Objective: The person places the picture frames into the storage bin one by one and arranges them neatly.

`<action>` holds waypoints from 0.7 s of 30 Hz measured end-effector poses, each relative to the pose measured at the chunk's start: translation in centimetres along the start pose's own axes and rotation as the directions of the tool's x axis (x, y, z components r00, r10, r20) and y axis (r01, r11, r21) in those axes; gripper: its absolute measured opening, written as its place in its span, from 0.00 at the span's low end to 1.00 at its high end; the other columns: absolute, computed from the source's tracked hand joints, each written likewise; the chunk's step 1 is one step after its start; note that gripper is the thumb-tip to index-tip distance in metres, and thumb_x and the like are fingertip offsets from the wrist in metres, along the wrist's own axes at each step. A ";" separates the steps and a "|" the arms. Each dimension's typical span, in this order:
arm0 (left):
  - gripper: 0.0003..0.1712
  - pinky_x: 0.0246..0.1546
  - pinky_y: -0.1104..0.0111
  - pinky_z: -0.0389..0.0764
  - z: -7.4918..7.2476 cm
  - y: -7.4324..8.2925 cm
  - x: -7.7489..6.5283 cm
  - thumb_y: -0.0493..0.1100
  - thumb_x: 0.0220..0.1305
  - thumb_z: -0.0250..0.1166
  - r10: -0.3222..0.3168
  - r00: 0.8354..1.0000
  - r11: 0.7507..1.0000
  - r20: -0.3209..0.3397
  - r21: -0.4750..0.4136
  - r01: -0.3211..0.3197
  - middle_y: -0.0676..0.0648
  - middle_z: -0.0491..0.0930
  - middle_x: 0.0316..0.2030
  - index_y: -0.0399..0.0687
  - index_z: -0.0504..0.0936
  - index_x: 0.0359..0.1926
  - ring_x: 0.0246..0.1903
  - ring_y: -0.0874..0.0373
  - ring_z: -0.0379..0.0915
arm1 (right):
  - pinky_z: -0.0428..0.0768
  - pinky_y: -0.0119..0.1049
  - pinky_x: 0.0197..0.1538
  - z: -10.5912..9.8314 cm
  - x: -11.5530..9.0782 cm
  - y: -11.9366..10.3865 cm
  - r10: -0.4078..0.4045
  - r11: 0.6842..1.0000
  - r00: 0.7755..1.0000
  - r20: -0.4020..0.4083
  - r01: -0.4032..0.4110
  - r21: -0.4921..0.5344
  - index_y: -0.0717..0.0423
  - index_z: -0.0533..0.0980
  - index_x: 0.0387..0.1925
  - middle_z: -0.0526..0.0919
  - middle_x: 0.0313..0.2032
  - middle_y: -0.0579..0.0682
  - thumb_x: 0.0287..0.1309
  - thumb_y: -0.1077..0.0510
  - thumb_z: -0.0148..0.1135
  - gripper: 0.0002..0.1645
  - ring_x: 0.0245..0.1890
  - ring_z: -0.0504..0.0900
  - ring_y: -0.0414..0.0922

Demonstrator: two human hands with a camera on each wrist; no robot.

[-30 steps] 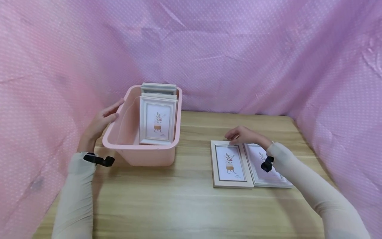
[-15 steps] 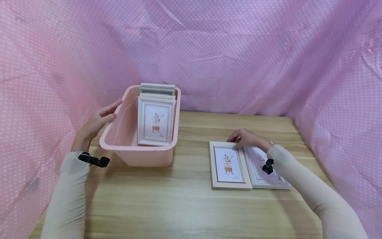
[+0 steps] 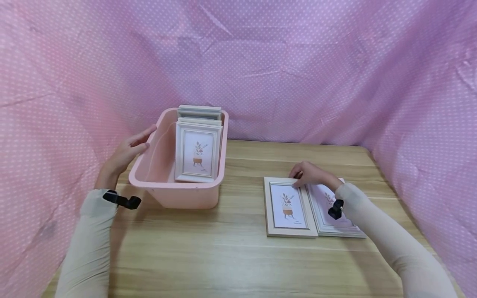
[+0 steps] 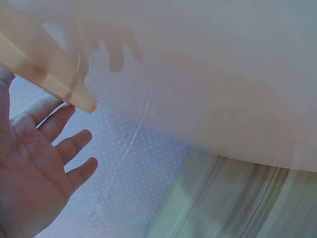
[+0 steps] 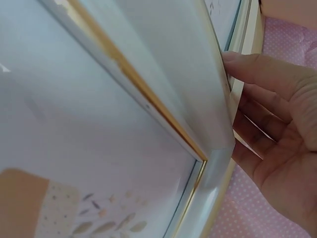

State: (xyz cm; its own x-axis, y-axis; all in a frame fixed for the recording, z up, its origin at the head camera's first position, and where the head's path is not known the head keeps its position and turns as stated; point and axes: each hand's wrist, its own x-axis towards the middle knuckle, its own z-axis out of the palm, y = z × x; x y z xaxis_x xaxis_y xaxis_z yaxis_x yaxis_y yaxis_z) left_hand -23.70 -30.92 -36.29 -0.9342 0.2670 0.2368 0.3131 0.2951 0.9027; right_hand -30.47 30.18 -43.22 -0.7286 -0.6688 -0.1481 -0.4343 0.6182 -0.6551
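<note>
Head view: right of the pink tub point(image 3: 182, 196), our right hand point(image 3: 312, 174) pinches the top edge of a picture frame point(image 3: 289, 209), thumb on its face; a second frame point(image 3: 325, 205) lies farther right of the tub. Our left hand point(image 3: 124, 156), fingers apart, touches the tub's left rim; more frames point(image 3: 198, 152) stand inside.

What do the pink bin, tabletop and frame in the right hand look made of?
Pink bin: probably plastic, satin; smooth walls, rounded rim.
Tabletop: wood or wood-look laminate, slight sheen; streaky grain, soft reflection.
Frame in the right hand: painted wood or plastic, unclear, satin; smooth pale stepped molding.
</note>
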 end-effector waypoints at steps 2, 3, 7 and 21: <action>0.32 0.60 0.87 0.67 0.1 -0.2 0.0 0.35 0.76 0.53 0.007 1.000 1.000 0.001 -0.002 -0.007 0.53 0.61 0.77 0.37 0.58 0.77 0.72 0.74 0.57 | 0.82 0.30 0.41 0.1 -0.1 0.1 0.014 1.000 1.000 -0.008 -0.014 -0.006 0.61 0.88 0.35 0.89 0.37 0.54 0.47 0.68 0.78 0.10 0.37 0.84 0.42; 0.33 0.60 0.87 0.67 0.2 -0.3 0.0 0.35 0.76 0.53 0.010 1.000 1.000 0.002 -0.003 -0.010 0.52 0.60 0.77 0.36 0.57 0.77 0.72 0.74 0.57 | 0.82 0.30 0.40 0.2 -0.1 0.1 0.019 1.000 1.000 -0.013 -0.019 -0.008 0.60 0.88 0.35 0.89 0.37 0.53 0.47 0.67 0.78 0.10 0.37 0.84 0.42; 0.32 0.61 0.86 0.67 0.5 -0.6 0.0 0.34 0.76 0.53 0.000 1.000 0.999 -0.019 -0.037 -0.001 0.52 0.61 0.77 0.37 0.58 0.77 0.72 0.73 0.58 | 0.82 0.29 0.39 0.4 0.0 0.2 0.045 0.999 0.998 -0.040 -0.044 0.007 0.60 0.87 0.35 0.90 0.36 0.53 0.46 0.67 0.78 0.11 0.36 0.84 0.43; 0.32 0.64 0.85 0.64 0.7 -0.5 -0.2 0.34 0.76 0.52 0.001 0.999 0.994 -0.040 -0.113 -0.006 0.44 0.55 0.79 0.34 0.57 0.77 0.76 0.67 0.53 | 0.80 0.27 0.40 0.1 1.5 -0.7 0.048 0.994 0.999 -0.020 -0.046 0.100 0.64 0.87 0.40 0.90 0.37 0.57 0.49 0.68 0.76 0.13 0.36 0.84 0.42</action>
State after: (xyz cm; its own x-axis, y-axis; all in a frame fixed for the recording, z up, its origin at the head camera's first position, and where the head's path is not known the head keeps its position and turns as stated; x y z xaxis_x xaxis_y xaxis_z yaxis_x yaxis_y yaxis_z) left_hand -23.54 -30.49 -37.02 -0.9398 0.2308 0.2519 0.2972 0.1884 0.9361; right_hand -31.18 28.65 -43.07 -0.7590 -0.6300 -0.1642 -0.3457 0.6037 -0.7184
